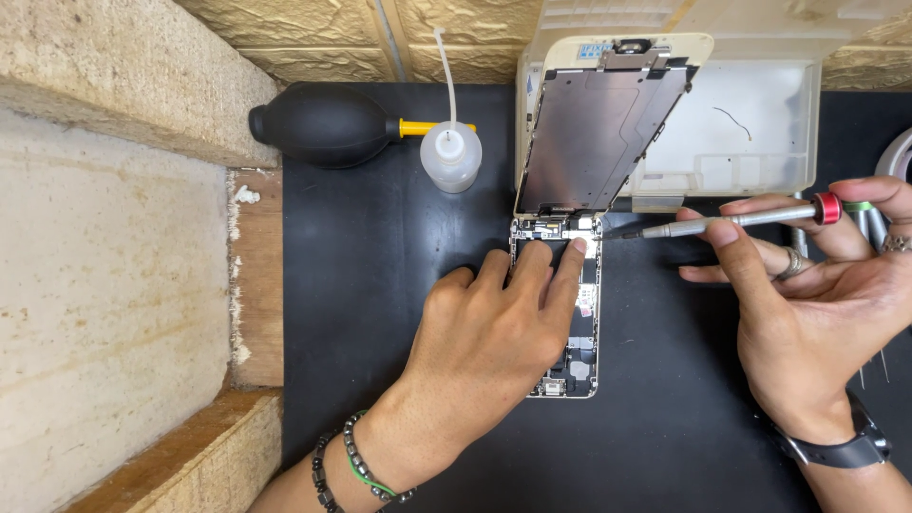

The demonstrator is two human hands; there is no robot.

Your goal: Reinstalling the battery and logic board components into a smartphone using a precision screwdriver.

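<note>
The left hand [494,328] lies flat on an opened smartphone [570,361] on the black surface [380,285], fingers [575,252] together, pressing near its top end. The right hand [817,304] pinches a slim screwdriver [722,221], tip at the phone's upper edge. The lifted screen panel [594,133] leans against a clear plastic box [750,133].

Work mat [380,285]: matt black, smooth, probably rubber. Screen back plate [594,133]: brushed grey metal, dull sheen. Screwdriver [731,220]: satin metal shaft, glossy red collar. Blower bulb [318,123]: matt black rubber. Squeeze bottle [450,157]: translucent plastic. Parts tray [750,123]: cloudy clear plastic. Ledge [114,285]: rough stone with bare wood edge. Wrist strap [836,446]: matt black.
</note>
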